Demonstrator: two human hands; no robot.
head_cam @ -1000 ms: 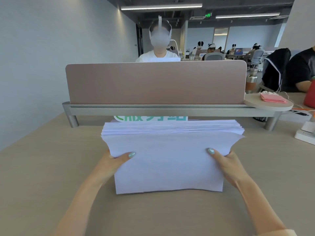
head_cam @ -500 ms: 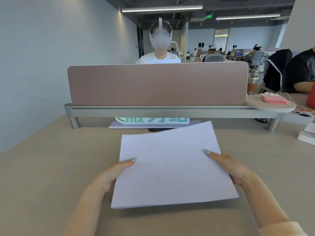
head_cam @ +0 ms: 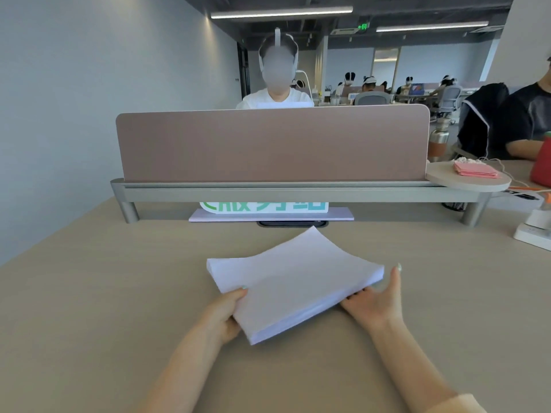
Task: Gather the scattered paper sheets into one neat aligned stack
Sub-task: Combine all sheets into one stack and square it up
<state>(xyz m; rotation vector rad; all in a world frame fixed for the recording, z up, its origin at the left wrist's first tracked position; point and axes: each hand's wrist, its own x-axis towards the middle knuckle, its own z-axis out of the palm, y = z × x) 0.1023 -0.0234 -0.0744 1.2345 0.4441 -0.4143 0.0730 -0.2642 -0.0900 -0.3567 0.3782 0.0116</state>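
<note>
Matt white paper stack point(head_cam: 293, 283) on smooth, pale wood-look desk point(head_cam: 89, 308); brushed-metal rail point(head_cam: 268, 193).

Thick rectangular stack of paper sheets point(head_cam: 293, 281): pale lavender-white, plain, unprinted. Flat laminate counter point(head_cam: 89, 308): light beige, faint wood grain. Upright fabric divider panel point(head_cam: 271, 144): dusty mauve-brown, on a grey metal rail point(head_cam: 268, 193). White sign point(head_cam: 264, 206): teal-green characters. Folded cloth point(head_cam: 474, 169): pink. Nails on fingers point(head_cam: 398, 268): mint green.

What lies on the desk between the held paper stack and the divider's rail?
In the head view: bare desk, then a dark slot and a thin flat pad carrying a green-lettered sign, beyond the paper stack.
</note>
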